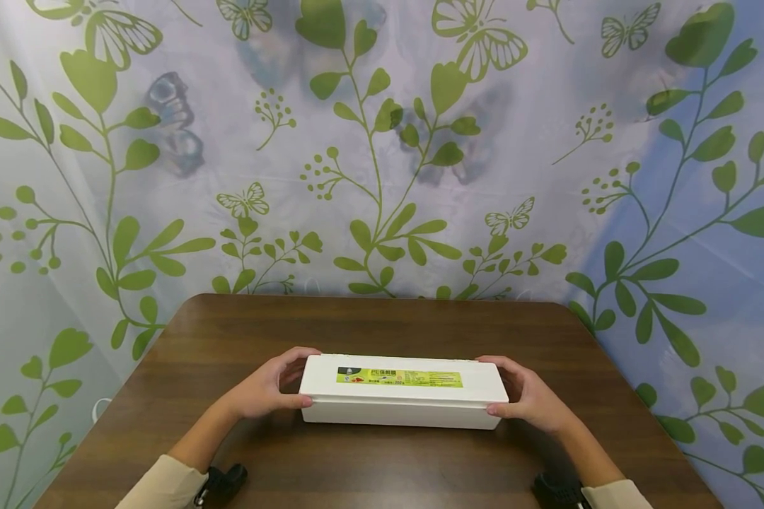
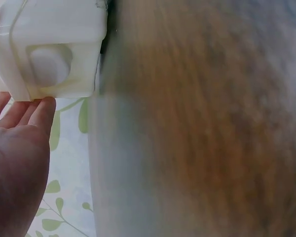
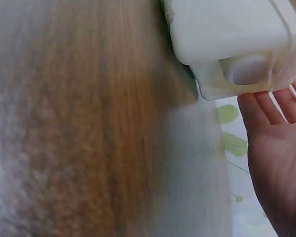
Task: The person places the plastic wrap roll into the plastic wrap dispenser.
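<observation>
You see a smooth, matt white plastic box (image 1: 402, 401) with a glossy paper label (image 1: 400, 377), on a dark wood-grain table (image 1: 369, 325).

The long box (image 1: 402, 399) at the lower centre is white, with a yellow-green label (image 1: 400, 377). The table (image 1: 382, 325) is dark brown with wood grain. The curtain (image 1: 547, 141) behind is pale, with green leaves and butterflies.

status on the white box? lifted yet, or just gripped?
Done: both hands are in place. The left hand holds one end of the long white plastic box with a yellow-green label, and the right hand holds the other, fingers curled round the ends. In hand: the two-sided grip. Left: any lift or opening; the box looks to be resting on the dark brown wooden table, lid closed.
</observation>
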Available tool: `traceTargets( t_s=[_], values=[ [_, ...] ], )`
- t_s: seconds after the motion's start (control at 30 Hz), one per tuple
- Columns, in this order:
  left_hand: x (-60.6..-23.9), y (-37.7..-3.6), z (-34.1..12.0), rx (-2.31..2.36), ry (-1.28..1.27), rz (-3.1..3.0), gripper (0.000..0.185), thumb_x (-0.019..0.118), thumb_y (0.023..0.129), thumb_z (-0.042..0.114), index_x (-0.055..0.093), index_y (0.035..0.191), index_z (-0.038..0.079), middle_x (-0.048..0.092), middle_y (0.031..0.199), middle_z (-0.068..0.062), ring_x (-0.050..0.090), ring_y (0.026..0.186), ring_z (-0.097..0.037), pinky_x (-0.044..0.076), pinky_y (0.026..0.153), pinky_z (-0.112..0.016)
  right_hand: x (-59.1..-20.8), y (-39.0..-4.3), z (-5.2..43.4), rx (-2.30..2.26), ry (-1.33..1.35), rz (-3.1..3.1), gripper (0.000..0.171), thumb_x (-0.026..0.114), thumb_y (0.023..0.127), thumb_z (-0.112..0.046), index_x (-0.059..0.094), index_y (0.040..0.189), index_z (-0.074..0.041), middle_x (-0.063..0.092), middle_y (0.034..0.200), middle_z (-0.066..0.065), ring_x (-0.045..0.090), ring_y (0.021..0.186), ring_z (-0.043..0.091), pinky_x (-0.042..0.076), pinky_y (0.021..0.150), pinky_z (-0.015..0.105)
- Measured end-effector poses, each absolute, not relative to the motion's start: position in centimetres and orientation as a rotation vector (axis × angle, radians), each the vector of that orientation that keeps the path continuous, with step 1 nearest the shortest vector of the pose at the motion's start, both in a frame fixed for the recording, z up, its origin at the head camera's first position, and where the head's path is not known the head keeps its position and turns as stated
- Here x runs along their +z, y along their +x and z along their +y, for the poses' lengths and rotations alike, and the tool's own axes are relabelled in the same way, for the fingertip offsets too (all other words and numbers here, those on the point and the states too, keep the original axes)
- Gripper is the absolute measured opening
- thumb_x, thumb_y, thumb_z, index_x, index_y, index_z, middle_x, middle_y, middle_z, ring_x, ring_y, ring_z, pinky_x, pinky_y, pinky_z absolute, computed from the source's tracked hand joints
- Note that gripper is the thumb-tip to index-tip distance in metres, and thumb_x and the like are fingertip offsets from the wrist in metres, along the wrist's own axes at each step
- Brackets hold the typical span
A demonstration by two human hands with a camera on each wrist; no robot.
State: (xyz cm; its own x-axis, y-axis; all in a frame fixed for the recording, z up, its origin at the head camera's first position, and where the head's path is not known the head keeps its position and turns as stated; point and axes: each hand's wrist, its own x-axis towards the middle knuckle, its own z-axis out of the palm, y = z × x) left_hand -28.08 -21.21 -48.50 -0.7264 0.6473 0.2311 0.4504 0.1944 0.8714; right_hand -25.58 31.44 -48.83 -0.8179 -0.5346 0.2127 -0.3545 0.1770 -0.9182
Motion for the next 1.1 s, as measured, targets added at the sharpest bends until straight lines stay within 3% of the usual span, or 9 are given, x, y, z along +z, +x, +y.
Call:
traceTargets(
  t_s=[0.27, 0.6, 0.87, 1.1],
  values=[
    [-48.5, -28.14, -21.1, 1.561, 1.061, 2.292, 0.071, 0.082, 0.087, 0.013, 0.045, 0.147, 0.008, 0.052, 0.147, -0.014, 0.05, 0.138, -0.02, 0.037, 0.111, -0.015, -48.95, -25.59, 31.4, -1.73, -0.872, 2.296, 0.074, 0.076, 0.085, 0.006, 0.041, 0.15, 0.003, 0.056, 0.14, 0.015, 0.063, 0.115, 0.012, 0.059, 0.087, 0.032],
    [-48.33, -28.03, -20.87, 1.567, 1.007, 2.289, 0.071, 0.082, 0.087, 0.015, 0.046, 0.148, 0.011, 0.052, 0.148, -0.011, 0.05, 0.138, -0.017, 0.037, 0.112, -0.016, -49.51, -25.64, 31.56, -1.775, -0.827, 2.279, 0.074, 0.076, 0.085, 0.005, 0.041, 0.15, 0.004, 0.06, 0.137, 0.004, 0.064, 0.113, 0.012, 0.059, 0.086, 0.032],
    [-48.12, -27.94, -21.02, 1.593, 0.949, 2.273, 0.071, 0.083, 0.087, 0.015, 0.046, 0.147, 0.013, 0.051, 0.148, -0.009, 0.051, 0.138, -0.017, 0.037, 0.112, -0.014, -49.62, -26.07, 31.25, -1.78, -0.817, 2.275, 0.074, 0.077, 0.084, 0.005, 0.042, 0.149, 0.003, 0.06, 0.136, 0.009, 0.064, 0.112, 0.014, 0.06, 0.085, 0.033],
    [-48.18, -28.05, -20.84, 1.581, 0.945, 2.271, 0.071, 0.083, 0.086, 0.015, 0.046, 0.147, 0.014, 0.052, 0.147, -0.007, 0.051, 0.137, -0.012, 0.037, 0.113, -0.016, -49.69, -25.91, 31.48, -1.8, -0.807, 2.259, 0.074, 0.076, 0.084, 0.005, 0.041, 0.15, 0.003, 0.061, 0.136, 0.005, 0.064, 0.112, 0.013, 0.059, 0.086, 0.033]
  ],
)
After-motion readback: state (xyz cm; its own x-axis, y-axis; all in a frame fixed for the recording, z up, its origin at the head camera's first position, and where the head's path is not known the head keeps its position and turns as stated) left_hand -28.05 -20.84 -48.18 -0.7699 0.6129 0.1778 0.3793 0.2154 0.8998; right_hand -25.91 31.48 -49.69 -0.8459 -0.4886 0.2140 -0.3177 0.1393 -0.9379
